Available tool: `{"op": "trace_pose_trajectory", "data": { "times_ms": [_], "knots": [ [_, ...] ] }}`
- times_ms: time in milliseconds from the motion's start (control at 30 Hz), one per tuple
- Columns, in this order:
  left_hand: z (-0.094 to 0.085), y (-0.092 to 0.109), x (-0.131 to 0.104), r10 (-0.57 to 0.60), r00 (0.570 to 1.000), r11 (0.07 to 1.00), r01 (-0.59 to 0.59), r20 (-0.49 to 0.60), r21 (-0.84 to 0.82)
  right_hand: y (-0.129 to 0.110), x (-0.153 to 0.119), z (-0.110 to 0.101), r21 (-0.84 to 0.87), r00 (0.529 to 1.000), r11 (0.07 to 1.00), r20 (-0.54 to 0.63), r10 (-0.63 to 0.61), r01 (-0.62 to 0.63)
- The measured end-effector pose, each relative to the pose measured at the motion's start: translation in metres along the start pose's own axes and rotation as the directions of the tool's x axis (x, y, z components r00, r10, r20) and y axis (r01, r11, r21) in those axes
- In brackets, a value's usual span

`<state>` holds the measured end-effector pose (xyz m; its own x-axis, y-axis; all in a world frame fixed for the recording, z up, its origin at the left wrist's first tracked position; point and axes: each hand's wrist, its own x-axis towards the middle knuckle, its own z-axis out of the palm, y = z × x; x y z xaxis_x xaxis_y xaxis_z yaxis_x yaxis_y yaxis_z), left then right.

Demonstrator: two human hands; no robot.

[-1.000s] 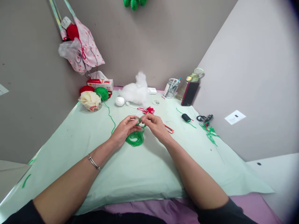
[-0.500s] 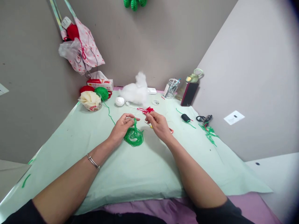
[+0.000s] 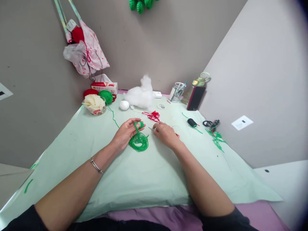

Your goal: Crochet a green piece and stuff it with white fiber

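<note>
My left hand holds a small green piece of yarn work against its fingers, palm turned up. Below it a loose coil of green yarn rests on the table, and a strand runs back to a green ball. My right hand lies low over the table with its fingers closed on a thin crochet hook, whose metal tip points left. Just behind the right hand is a tangle of red yarn.
White stuffing and a white yarn ball sit at the back. A tub stands back left. At the right are a glass jar, a phone, a black spool and green scraps.
My right hand has come down onto the table and its fingers now close on the hook. My left fingers have opened out a little under the green piece.
</note>
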<state>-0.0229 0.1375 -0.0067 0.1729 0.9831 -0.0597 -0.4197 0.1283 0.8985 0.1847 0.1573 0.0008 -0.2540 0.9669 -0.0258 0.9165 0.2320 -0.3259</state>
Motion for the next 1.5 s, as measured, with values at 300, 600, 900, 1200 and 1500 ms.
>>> {"op": "trace_pose_trajectory", "data": {
  "times_ms": [300, 600, 900, 1200, 1500],
  "knots": [
    [0.002, -0.001, -0.002, 0.045, 0.999, 0.999, -0.046, 0.019, 0.018, -0.006, 0.001, -0.007, 0.427, 0.996, 0.900, -0.043, -0.076, 0.087],
    [-0.003, -0.004, 0.001, 0.161, 0.987, 0.980, -0.158, -0.019, 0.119, -0.040, -0.020, -0.018, 0.875, 0.965, 0.482, 0.096, -0.244, 0.035],
    [0.001, -0.004, -0.004, 0.221, 0.974, 0.954, -0.206, -0.049, 0.219, -0.047, -0.016, -0.006, 0.942, 0.960, 0.315, 0.188, -0.207, -0.117],
    [0.005, -0.006, -0.005, 0.303, 0.950, 0.918, -0.269, -0.076, 0.291, -0.046, -0.013, -0.008, 0.963, 0.936, 0.122, 0.262, -0.235, -0.239],
    [0.006, -0.007, -0.008, 0.346, 0.936, 0.890, -0.304, -0.069, 0.339, -0.048, -0.013, -0.005, 0.966, 0.942, 0.123, 0.251, -0.225, -0.228]
  ]
}}
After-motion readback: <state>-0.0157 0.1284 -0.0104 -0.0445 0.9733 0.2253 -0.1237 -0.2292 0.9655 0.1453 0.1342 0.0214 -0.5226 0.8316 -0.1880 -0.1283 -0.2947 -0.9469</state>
